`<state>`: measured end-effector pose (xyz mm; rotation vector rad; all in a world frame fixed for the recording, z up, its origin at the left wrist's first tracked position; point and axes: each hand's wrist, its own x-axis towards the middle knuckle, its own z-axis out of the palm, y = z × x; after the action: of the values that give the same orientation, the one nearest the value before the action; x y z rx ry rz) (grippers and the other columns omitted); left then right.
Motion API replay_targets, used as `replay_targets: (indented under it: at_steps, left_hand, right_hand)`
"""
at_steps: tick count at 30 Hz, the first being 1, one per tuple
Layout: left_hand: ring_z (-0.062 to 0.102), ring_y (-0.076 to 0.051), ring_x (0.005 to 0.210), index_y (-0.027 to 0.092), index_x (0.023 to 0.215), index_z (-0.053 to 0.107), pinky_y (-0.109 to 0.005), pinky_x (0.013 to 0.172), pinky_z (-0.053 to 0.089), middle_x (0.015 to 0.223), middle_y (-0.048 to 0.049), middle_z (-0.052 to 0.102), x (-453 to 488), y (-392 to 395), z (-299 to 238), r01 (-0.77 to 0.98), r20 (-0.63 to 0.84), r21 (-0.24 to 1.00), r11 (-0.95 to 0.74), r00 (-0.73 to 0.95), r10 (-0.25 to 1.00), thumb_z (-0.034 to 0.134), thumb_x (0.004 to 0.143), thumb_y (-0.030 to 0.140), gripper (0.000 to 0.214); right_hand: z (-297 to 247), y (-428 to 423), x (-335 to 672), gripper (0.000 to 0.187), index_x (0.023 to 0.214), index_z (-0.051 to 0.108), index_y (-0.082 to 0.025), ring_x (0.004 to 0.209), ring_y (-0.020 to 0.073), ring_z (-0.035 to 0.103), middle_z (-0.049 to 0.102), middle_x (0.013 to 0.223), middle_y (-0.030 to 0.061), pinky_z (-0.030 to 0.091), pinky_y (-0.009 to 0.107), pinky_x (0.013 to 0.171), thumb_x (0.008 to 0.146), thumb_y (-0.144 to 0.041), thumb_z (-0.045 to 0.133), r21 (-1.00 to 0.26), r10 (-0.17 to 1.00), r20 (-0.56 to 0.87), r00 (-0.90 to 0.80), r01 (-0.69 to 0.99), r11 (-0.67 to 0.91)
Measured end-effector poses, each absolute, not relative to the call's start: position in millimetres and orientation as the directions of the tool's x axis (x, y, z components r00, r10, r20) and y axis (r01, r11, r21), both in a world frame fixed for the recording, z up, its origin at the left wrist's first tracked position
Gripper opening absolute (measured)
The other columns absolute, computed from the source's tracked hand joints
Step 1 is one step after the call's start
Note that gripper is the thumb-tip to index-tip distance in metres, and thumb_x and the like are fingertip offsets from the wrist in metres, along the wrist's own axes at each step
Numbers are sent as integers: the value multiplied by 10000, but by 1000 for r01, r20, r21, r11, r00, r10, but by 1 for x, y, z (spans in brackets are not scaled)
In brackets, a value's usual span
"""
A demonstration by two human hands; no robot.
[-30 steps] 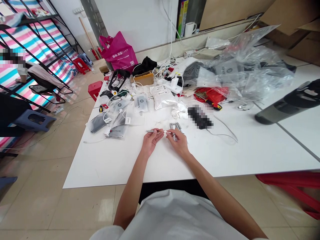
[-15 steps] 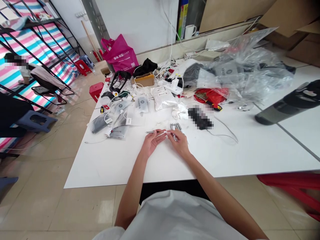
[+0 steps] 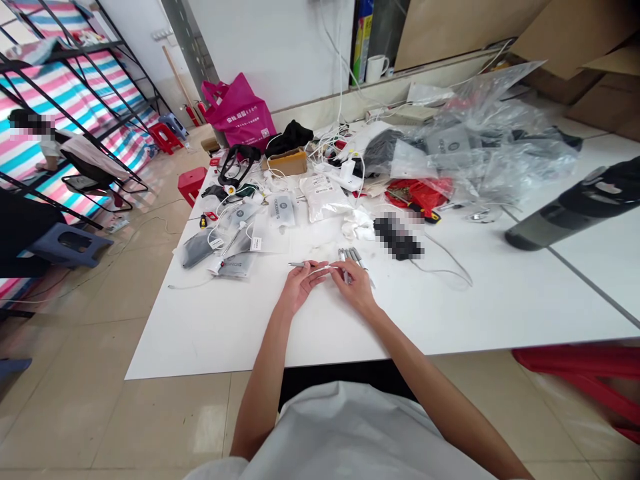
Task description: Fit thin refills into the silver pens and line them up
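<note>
Over the white table (image 3: 210, 327), my left hand (image 3: 298, 289) and my right hand (image 3: 357, 289) meet in the middle. Together they pinch a thin grey pen (image 3: 306, 265) that lies level between them, its tip poking out to the left of my left fingers. Both hands have their fingers curled on it. A few more grey pens (image 3: 350, 255) lie side by side on the table just beyond my right hand. A thin white cable (image 3: 445, 263) loops to the right of them.
Small plastic packets (image 3: 235, 230) and a white pouch (image 3: 323, 195) lie beyond my hands. Crumpled clear plastic bags (image 3: 490, 140) cover the far right. A dark bottle (image 3: 575, 207) lies on its side at the right. A pink bag (image 3: 239, 113) stands at the far end.
My hands stay on the pen almost where they were. The view has shifted slightly; nothing was picked up or put down.
</note>
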<state>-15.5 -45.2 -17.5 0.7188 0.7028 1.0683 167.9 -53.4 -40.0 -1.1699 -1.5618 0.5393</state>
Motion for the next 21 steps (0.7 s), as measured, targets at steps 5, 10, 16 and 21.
replay_targets:
  at_steps: [5, 10, 16, 21]
  left_hand:
    - [715, -316, 1236, 135, 1023, 738, -450, 1193, 438, 1257, -177, 761, -16, -43, -21, -539, -164, 784, 307, 296, 941, 765, 929, 429, 310]
    - [723, -299, 1221, 131, 997, 746, -444, 1207, 436, 1249, -169, 765, -17, -40, -25, -562, -173, 772, 297, 265, 949, 772, 928, 401, 280]
    - [724, -276, 1223, 150, 1025, 745, -415, 1210, 443, 1281, -137, 758, -20, -37, -26, -601, -192, 747, 283, 211, 958, 754, 943, 381, 246]
    - [695, -265, 1278, 154, 1009, 747, -391, 1212, 456, 1267, -121, 764, -25, -35, -26, -661, -184, 710, 242, 158, 970, 750, 946, 344, 200]
  right_hand:
    - [-45, -51, 168, 293, 1065, 760, -224, 694, 168, 567, 625, 812, 34, 486, 306, 627, 1006, -470, 612, -827, 887, 459, 54, 390, 404]
    - [-47, -51, 168, 310, 1172, 739, -226, 742, 177, 611, 655, 882, 45, 532, 335, 694, 1005, -460, 623, -845, 891, 445, 90, 371, 384]
    - [-39, -57, 172, 423, 1473, 518, -259, 934, 204, 711, 676, 1261, 121, 573, 422, 871, 1095, -423, 425, -909, 891, 417, 181, 114, 402]
    - [-30, -56, 174, 369, 1383, 499, -251, 868, 204, 732, 729, 1166, 118, 580, 397, 798, 1085, -463, 452, -930, 910, 334, 245, -70, 361]
